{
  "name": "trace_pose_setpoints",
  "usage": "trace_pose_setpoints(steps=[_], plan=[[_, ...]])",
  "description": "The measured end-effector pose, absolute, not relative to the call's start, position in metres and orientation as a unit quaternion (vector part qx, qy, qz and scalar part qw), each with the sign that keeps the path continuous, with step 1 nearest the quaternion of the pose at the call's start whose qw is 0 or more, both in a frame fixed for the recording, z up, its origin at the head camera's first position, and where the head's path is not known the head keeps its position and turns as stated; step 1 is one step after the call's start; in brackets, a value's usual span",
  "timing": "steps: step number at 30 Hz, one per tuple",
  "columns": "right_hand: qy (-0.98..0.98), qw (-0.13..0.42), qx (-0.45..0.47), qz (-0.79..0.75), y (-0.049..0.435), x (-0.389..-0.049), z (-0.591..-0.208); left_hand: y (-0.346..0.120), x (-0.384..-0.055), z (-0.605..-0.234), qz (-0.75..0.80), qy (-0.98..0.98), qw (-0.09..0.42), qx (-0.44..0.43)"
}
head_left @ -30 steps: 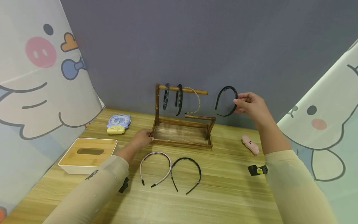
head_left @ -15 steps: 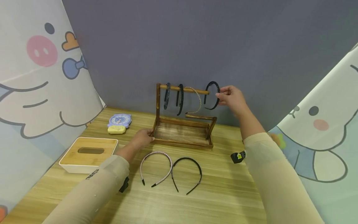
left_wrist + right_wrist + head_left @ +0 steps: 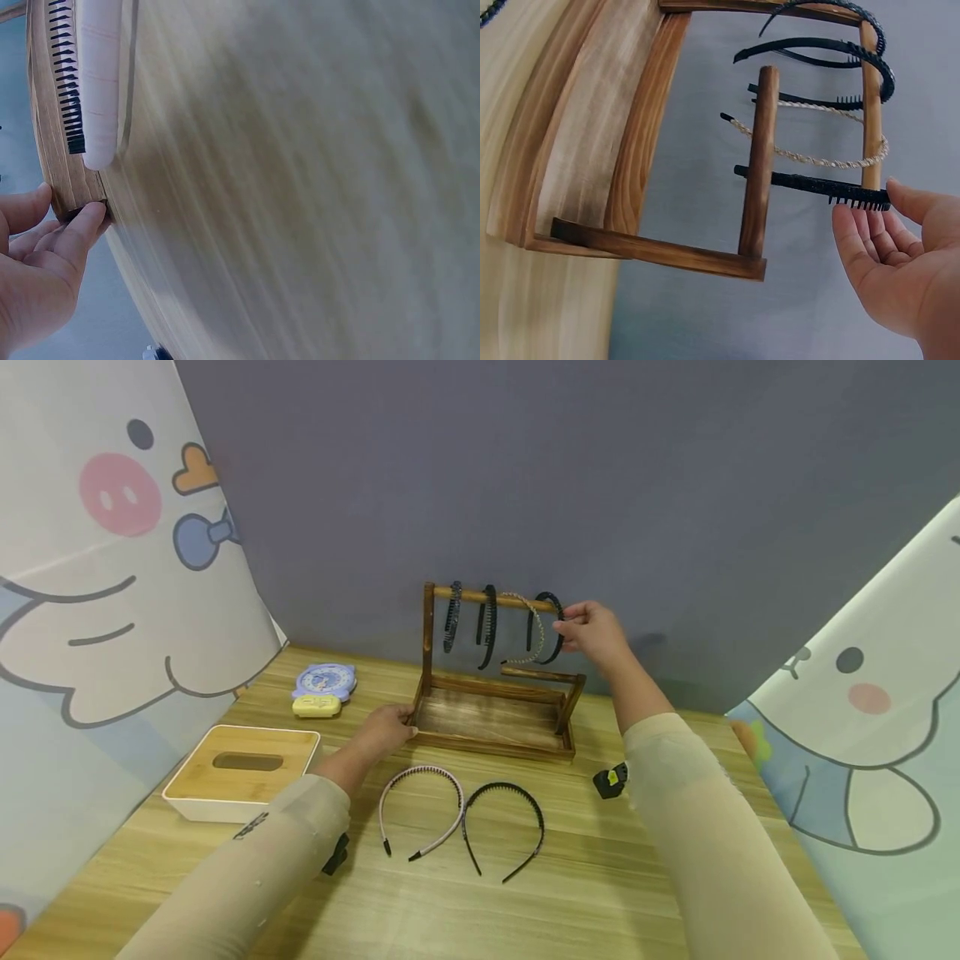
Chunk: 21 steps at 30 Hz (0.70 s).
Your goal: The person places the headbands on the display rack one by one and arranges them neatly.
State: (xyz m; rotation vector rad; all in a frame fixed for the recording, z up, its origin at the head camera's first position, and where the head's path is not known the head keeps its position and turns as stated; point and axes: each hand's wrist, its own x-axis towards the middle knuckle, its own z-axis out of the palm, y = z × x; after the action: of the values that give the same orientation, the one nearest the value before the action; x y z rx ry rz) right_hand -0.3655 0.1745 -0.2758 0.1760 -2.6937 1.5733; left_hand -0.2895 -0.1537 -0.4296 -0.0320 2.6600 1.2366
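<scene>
My left hand (image 3: 382, 733) grips the left end of a dark wooden rack (image 3: 491, 745), thumb and fingers at the tray's corner. At the upper bar's free right end, my right hand (image 3: 596, 633) pinches a black toothed headband (image 3: 802, 182) between thumb and fingers. That headband hangs around the bar tip in the head view. Left of it on the same bar hang a beige braided headband (image 3: 810, 159), a black headband (image 3: 491, 627) and a dark glittery headband (image 3: 453, 617). A pink headband (image 3: 423, 769) and another black headband (image 3: 541, 818) lie on the table.
A white tissue box with a wooden lid (image 3: 300, 743) stands at the left. Behind it are a blue-purple clock-like object (image 3: 326, 677) and a small yellow case (image 3: 317, 706). A grey backdrop (image 3: 570, 485) rises behind the rack.
My right hand has carried the black headband leftward from beside the rack onto the end of the upper bar. My left hand has stayed on the rack.
</scene>
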Motion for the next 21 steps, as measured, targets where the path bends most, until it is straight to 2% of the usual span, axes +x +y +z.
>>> trace_pose_setpoints(steps=[21], plan=[[-0.853, 0.009, 0.053, 0.518, 0.173, -0.357, -0.277, -0.154, -0.292, -0.431, 0.413, 0.904, 0.109, -0.016]])
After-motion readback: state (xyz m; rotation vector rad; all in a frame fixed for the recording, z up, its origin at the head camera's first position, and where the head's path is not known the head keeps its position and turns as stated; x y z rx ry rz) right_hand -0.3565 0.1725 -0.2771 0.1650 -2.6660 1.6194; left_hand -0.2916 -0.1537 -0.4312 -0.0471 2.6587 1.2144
